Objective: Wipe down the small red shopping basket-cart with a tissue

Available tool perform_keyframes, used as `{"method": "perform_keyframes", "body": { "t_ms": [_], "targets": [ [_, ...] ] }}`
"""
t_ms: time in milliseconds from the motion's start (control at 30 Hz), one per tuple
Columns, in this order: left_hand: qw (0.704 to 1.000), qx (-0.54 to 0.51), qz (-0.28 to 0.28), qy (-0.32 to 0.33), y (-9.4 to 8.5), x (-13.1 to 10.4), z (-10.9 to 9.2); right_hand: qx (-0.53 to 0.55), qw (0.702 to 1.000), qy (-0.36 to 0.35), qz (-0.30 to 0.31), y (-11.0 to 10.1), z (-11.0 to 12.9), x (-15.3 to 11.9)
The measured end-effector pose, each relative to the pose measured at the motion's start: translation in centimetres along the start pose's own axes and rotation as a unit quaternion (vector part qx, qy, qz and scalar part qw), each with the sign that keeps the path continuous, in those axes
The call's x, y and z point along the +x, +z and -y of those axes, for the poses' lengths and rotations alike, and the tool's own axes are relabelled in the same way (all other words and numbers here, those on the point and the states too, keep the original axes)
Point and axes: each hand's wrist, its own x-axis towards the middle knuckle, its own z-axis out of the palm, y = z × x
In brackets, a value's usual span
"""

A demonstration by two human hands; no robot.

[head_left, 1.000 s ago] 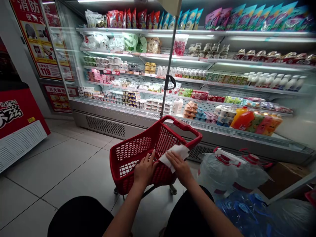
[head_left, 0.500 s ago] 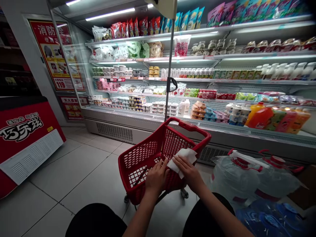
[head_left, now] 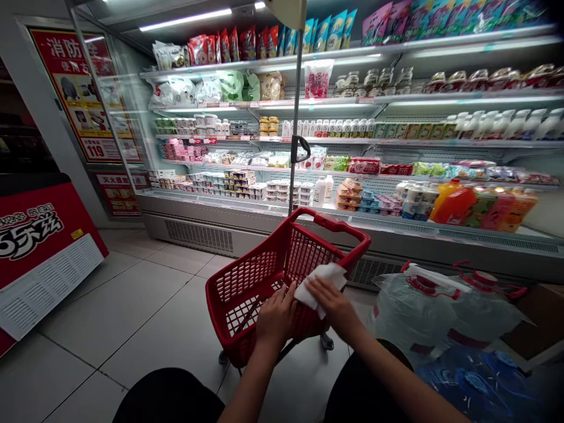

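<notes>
A red plastic shopping cart [head_left: 251, 270] with a lattice basket stands on the tiled floor in front of me. My right hand [head_left: 332, 302] presses a white cloth [head_left: 315, 289] against the cart's near side rim, fingers laid flat over it. Just left of the cloth, my left hand [head_left: 277, 317] rests on the same rim with its fingers stretched forward, holding nothing. The cart's basket holds no goods that I can make out. Part of the cloth is hidden under my right fingers.
Beyond the cart runs a refrigerated display [head_left: 198, 202] stocked with drinks and packets. Large water bottles [head_left: 418, 311] stand at the right, blue-capped ones [head_left: 476, 382] nearer. A red freezer [head_left: 44, 235] is at the left. My knees flank the view's bottom.
The whole view has shifted slightly, so cart, shelves and bottles appear a little farther left. Both hands stay at the rim, with the cloth still under my right hand.
</notes>
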Motion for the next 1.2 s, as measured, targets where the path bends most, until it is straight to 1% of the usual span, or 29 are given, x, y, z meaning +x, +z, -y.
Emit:
{"method": "perform_keyframes", "body": {
  "t_ms": [33, 67, 100, 133, 167, 233, 267, 300, 333, 367, 400, 433, 533, 567, 600, 633, 667, 700, 800, 833, 867, 900, 933, 1000, 1033, 1100, 1133, 1167, 1200],
  "targets": [
    [1.000, 0.005, -0.001, 0.002, 0.0, 0.0, 0.1, 0.005, 1.000, -0.026, 0.011, 0.1, 0.6, 0.1],
    [1.000, 0.009, -0.002, 0.003, 0.0, 0.0, 0.1, 0.007, 0.999, -0.044, 0.019, 0.1, 0.5, 0.2],
    [1.000, 0.011, -0.005, 0.003, 0.0, -0.1, 0.2, 0.004, 0.998, -0.051, 0.024, -0.2, -0.5, 0.4],
    [1.000, 0.011, -0.008, 0.002, 0.0, 0.0, 0.2, -0.002, 0.999, -0.046, 0.026, -0.6, -2.1, 0.6],
    [1.000, 0.011, -0.012, 0.001, 0.0, 0.0, 0.2, -0.013, 0.999, -0.028, 0.024, -1.2, -4.1, 0.7],
    [1.000, 0.012, -0.016, -0.003, 0.1, 0.0, 0.1, -0.045, 0.998, 0.042, 0.001, -2.3, -8.3, 0.8],
    [1.000, 0.014, -0.015, -0.005, 0.1, 0.1, 0.0, -0.059, 0.996, 0.072, -0.007, -2.7, -9.9, 0.8],
    [1.000, 0.016, -0.011, -0.009, 0.2, 0.1, -0.1, -0.070, 0.993, 0.095, -0.013, -2.9, -10.8, 0.7],
    [1.000, 0.019, -0.007, -0.014, 0.2, 0.2, -0.2, -0.077, 0.991, 0.110, -0.017, -2.8, -11.0, 0.5],
    [1.000, 0.021, -0.003, -0.018, 0.3, 0.3, -0.2, -0.079, 0.990, 0.115, -0.017, -2.5, -10.4, 0.3],
    [1.000, 0.023, 0.000, -0.021, 0.3, 0.4, -0.3, -0.076, 0.991, 0.112, -0.016, -2.0, -9.1, 0.1],
    [0.999, 0.024, 0.000, -0.024, 0.3, 0.5, -0.3, -0.070, 0.992, 0.102, -0.014, -1.4, -7.3, 0.0],
    [0.999, 0.027, 0.000, -0.027, 0.5, 0.8, -0.1, -0.032, 0.999, 0.028, 0.008, 0.7, -1.5, -0.1],
    [0.999, 0.029, 0.001, -0.029, 0.6, 0.9, 0.1, -0.021, 1.000, -0.001, 0.019, 1.1, -0.3, 0.0],
    [0.999, 0.031, 0.002, -0.031, 0.6, 1.1, 0.2, -0.012, 0.999, -0.025, 0.030, 1.3, 0.2, 0.1],
    [0.999, 0.032, 0.002, -0.032, 0.7, 1.2, 0.4, -0.008, 0.998, -0.040, 0.040, 1.2, 0.0, 0.4],
    [0.999, 0.031, 0.001, -0.034, 0.7, 1.4, 0.5, -0.010, 0.998, -0.040, 0.045, 1.0, -0.9, 0.6],
    [0.999, 0.030, 0.000, -0.037, 0.8, 1.6, 0.6, -0.017, 0.998, -0.027, 0.045, 0.7, -2.3, 0.9],
    [0.998, 0.026, 0.007, -0.049, 1.1, 2.4, 0.7, -0.051, 0.997, 0.059, 0.028, -0.3, -7.0, 1.8],
    [0.998, 0.022, 0.014, -0.052, 1.2, 2.7, 0.7, -0.058, 0.994, 0.085, 0.024, -0.4, -8.0, 2.1],
    [0.998, 0.017, 0.021, -0.056, 1.4, 3.1, 0.5, -0.060, 0.992, 0.105, 0.022, -0.2, -8.4, 2.5],
    [0.998, 0.009, 0.029, -0.060, 1.5, 3.5, 0.4, -0.057, 0.991, 0.119, 0.021, 0.2, -8.2, 2.9],
    [0.997, -0.001, 0.036, -0.063, 1.7, 3.9, 0.3, -0.049, 0.990, 0.128, 0.020, 0.8, -7.3, 3.3],
    [0.996, -0.027, 0.048, -0.067, 1.8, 4.7, 0.1, -0.022, 0.992, 0.126, 0.020, 2.3, -4.3, 4.1],
    [0.996, -0.042, 0.054, -0.059, 1.8, 5.0, 0.2, -0.005, 0.993, 0.113, 0.022, 3.1, -2.5, 4.5],
    [0.995, -0.079, 0.062, -0.014, 1.4, 5.3, 0.9, 0.027, 0.997, 0.071, 0.026, 4.3, 0.5, 4.9],
    [0.993, -0.097, 0.062, 0.020, 1.1, 5.2, 1.6, 0.038, 0.998, 0.050, 0.030, 4.6, 1.4, 5.0],
    [0.991, -0.110, 0.062, 0.053, 0.7, 5.0, 2.5, 0.045, 0.998, 0.031, 0.034, 4.7, 1.8, 5.0],
    [0.988, -0.116, 0.063, 0.082, 0.1, 4.7, 3.6, 0.047, 0.998, 0.018, 0.040, 4.6, 1.6, 4.9]
  ]
}}
